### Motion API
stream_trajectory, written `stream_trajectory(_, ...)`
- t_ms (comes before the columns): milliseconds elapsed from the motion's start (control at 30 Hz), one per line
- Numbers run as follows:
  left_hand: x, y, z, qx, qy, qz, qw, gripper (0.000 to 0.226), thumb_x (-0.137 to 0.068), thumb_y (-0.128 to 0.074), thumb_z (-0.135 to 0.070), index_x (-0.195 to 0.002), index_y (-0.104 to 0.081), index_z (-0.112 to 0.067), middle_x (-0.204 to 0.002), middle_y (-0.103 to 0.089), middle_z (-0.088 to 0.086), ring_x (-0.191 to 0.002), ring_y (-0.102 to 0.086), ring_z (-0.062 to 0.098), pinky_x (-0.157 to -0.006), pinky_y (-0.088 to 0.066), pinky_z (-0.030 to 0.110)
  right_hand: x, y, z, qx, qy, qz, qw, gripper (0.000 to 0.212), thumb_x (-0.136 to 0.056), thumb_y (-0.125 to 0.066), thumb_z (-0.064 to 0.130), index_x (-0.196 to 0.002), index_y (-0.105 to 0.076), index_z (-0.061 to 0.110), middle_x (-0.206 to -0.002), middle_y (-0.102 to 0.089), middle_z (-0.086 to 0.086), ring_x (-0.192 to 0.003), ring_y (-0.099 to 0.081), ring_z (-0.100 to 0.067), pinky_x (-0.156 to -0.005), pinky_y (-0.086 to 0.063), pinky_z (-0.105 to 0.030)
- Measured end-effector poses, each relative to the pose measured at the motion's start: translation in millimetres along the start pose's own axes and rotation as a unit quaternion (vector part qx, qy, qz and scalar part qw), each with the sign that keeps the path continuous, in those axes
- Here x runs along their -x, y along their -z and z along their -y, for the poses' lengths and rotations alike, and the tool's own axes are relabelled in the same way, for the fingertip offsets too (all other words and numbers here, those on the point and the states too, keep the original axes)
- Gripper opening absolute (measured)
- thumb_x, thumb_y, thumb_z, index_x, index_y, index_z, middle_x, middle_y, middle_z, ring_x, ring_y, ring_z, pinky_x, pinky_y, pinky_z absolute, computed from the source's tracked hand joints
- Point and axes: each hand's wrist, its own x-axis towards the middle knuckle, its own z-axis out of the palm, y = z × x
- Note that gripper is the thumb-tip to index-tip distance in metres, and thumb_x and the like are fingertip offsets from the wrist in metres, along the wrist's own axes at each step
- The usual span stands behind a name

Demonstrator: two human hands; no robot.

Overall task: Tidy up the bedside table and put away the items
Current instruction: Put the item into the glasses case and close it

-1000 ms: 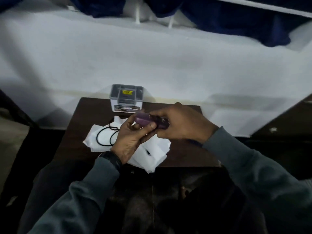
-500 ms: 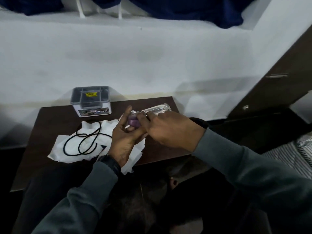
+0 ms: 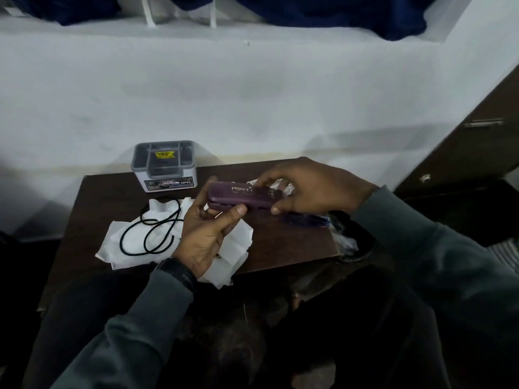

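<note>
A purple spectacle case (image 3: 238,197) with white lettering is held above the dark brown bedside table (image 3: 286,242). My left hand (image 3: 207,234) grips its left end from below, thumb on the front edge. My right hand (image 3: 311,189) grips its right end from above. The case looks closed. A black cord (image 3: 153,231) lies looped on crumpled white tissue paper (image 3: 236,248) at the table's left front. A grey divided organiser box (image 3: 164,165) stands at the table's back left.
Blue pens (image 3: 306,219) and clear plastic wrapping (image 3: 345,242) lie at the table's right edge under my right wrist. A white wall rises behind the table. A dark wooden cabinet (image 3: 477,147) with a metal handle stands at the right.
The case has turned so its lettered lid faces up and its full length shows. Both hands have kept hold of it. The view has shifted slightly.
</note>
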Motion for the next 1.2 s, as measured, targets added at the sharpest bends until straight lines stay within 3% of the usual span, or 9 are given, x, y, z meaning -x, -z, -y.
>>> stream_trajectory(133, 2, 8, -6, -0.011, 0.002, 0.017, 1.0, 0.086, -0.073, -0.078, 0.006, -0.152, -0.048, -0.012, -0.111, -0.078, 0.007, -0.107, -0.074, 0.019, -0.087, -0.06, 0.029, -11, 4, -1, -0.034, 0.002, -0.04, 0.999, 0.032, -0.093, -0.072, 0.028, -0.123, -0.068, 0.039, -0.112, -0.071, 0.025, -0.101, -0.066, 0.009, -0.081, -0.048, -0.008)
stream_trajectory(267, 8, 10, -11, -0.022, 0.007, 0.057, 0.998, 0.088, -0.076, -0.076, 0.007, -0.155, -0.043, -0.015, -0.137, -0.068, 0.011, -0.128, -0.065, 0.026, -0.096, -0.058, 0.032, -23, 5, -6, -0.099, -0.005, -0.121, 0.988, 0.026, -0.107, -0.053, 0.022, -0.125, -0.071, 0.027, -0.118, -0.073, 0.014, -0.113, -0.065, -0.005, -0.097, -0.05, -0.026)
stream_trajectory(433, 11, 11, -13, -0.012, 0.006, 0.046, 0.999, 0.088, -0.077, -0.069, 0.012, -0.156, -0.041, -0.013, -0.14, -0.066, 0.012, -0.127, -0.065, 0.026, -0.101, -0.057, 0.035, -37, -9, -11, -0.189, -0.027, -0.158, 0.969, 0.023, -0.106, -0.055, 0.018, -0.119, -0.074, 0.017, -0.118, -0.074, 0.009, -0.12, -0.065, -0.009, -0.109, -0.048, -0.033)
stream_trajectory(533, 12, 11, -15, -0.015, 0.005, 0.046, 0.999, 0.09, -0.076, -0.068, 0.012, -0.158, -0.039, -0.014, -0.139, -0.066, 0.01, -0.128, -0.064, 0.024, -0.101, -0.056, 0.033, -42, -16, -11, -0.236, -0.079, -0.18, 0.952, 0.021, -0.105, -0.059, 0.025, -0.115, -0.076, 0.018, -0.105, -0.075, 0.013, -0.105, -0.069, -0.005, -0.096, -0.052, -0.026)
stream_trajectory(667, 11, 10, -16, 0.001, 0.006, 0.03, 1.0, 0.09, -0.075, -0.067, 0.012, -0.157, -0.038, -0.014, -0.142, -0.063, 0.014, -0.128, -0.064, 0.025, -0.098, -0.058, 0.032, -41, -24, -12, -0.278, -0.145, -0.123, 0.942, 0.04, -0.104, -0.055, 0.044, -0.096, -0.074, 0.01, -0.075, -0.066, 0.01, -0.063, -0.066, 0.0, -0.06, -0.056, -0.022)
stream_trajectory(800, 7, 11, -15, 0.022, -0.008, -0.017, 1.0, 0.081, -0.079, -0.064, 0.016, -0.151, -0.043, -0.012, -0.117, -0.076, 0.002, -0.11, -0.073, 0.017, -0.09, -0.061, 0.03, -36, -22, -33, -0.301, -0.17, -0.151, 0.926, 0.057, -0.095, -0.05, 0.069, -0.09, -0.072, 0.016, -0.084, -0.076, 0.011, -0.073, -0.075, -0.011, -0.073, -0.06, -0.031)
stream_trajectory(933, 3, 15, -16, 0.036, -0.031, -0.057, 0.997, 0.075, -0.08, -0.066, 0.016, -0.148, -0.041, -0.004, -0.116, -0.075, 0.005, -0.112, -0.072, 0.02, -0.097, -0.059, 0.036, -12, -31, -72, -0.067, -0.178, -0.139, 0.972, 0.037, -0.094, -0.061, 0.058, -0.105, -0.077, 0.026, -0.097, -0.072, 0.014, -0.09, -0.066, -0.008, -0.076, -0.044, -0.019)
stream_trajectory(1067, 1, 17, -15, 0.044, -0.035, -0.096, 0.994, 0.067, -0.086, -0.061, 0.022, -0.142, -0.049, -0.013, -0.116, -0.074, 0.004, -0.108, -0.074, 0.019, -0.089, -0.062, 0.033, 3, -61, -101, 0.11, -0.208, 0.074, 0.969, 0.037, -0.094, -0.07, 0.044, -0.105, -0.069, 0.009, -0.096, -0.063, -0.007, -0.099, -0.066, -0.028, -0.075, -0.041, -0.029)
stream_trajectory(1200, 2, 15, -16, 0.044, -0.032, -0.095, 0.994, 0.063, -0.087, -0.061, 0.023, -0.136, -0.051, -0.015, -0.125, -0.069, 0.01, -0.116, -0.07, 0.024, -0.097, -0.06, 0.038, 8, -81, -104, 0.109, -0.212, 0.024, 0.971, 0.037, -0.095, -0.07, 0.035, -0.124, -0.065, 0.012, -0.12, -0.057, -0.01, -0.115, -0.058, -0.03, -0.091, -0.042, -0.033)
